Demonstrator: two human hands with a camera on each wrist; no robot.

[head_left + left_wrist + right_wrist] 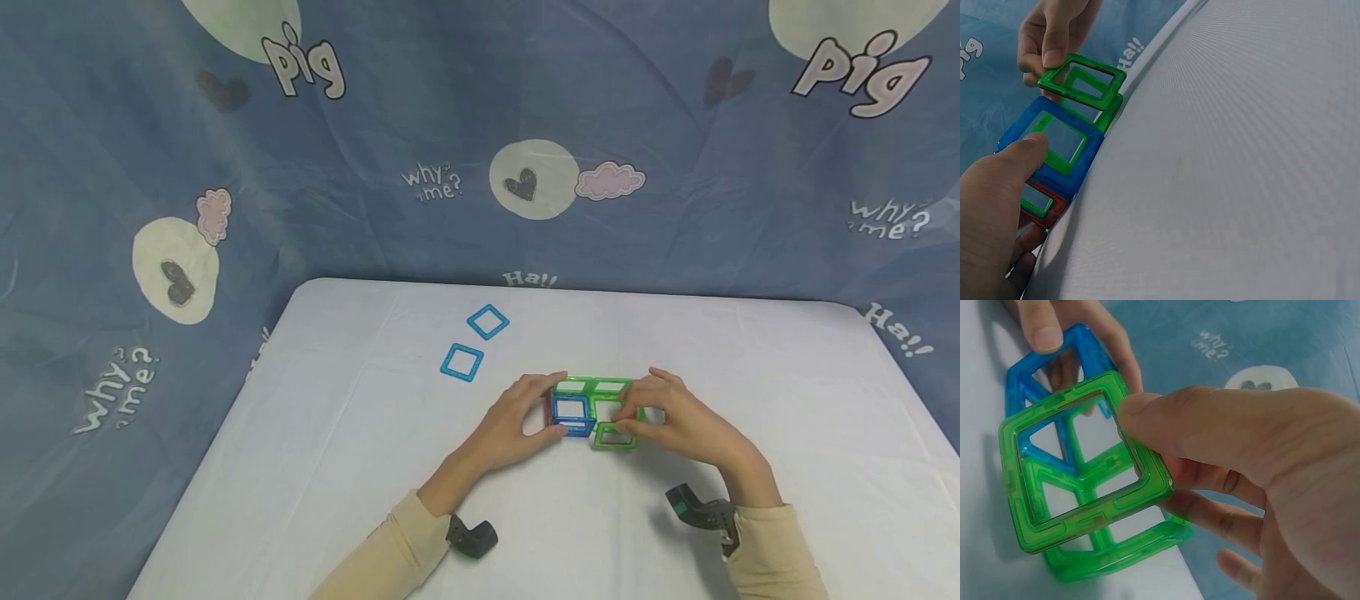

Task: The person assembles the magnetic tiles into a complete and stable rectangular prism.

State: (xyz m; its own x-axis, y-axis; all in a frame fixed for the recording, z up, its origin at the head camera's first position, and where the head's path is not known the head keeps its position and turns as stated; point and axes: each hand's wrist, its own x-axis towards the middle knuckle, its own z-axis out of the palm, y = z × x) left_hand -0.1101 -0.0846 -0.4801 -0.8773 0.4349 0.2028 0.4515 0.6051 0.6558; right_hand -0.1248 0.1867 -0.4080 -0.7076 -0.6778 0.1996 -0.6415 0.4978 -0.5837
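A small structure of square magnetic tiles stands on the white table, with a blue tile [1088, 159] at its near left and green tiles [592, 384] along the back. My left hand [517, 421] grips its left end, thumb on the blue tile's face and fingers behind. A red tile [1054, 212] shows at that end in the left wrist view. My right hand [682, 421] pinches a green square tile [1088, 515] between thumb and fingers, at the near right of the structure. Whether this tile touches the others is hard to tell.
Two loose light-blue square tiles [462, 362] lie on the white table [360, 467], behind and left of the structure. A blue printed cloth [420, 100] hangs behind the table. Dark wrist cameras [472, 537] sit on both wrists.
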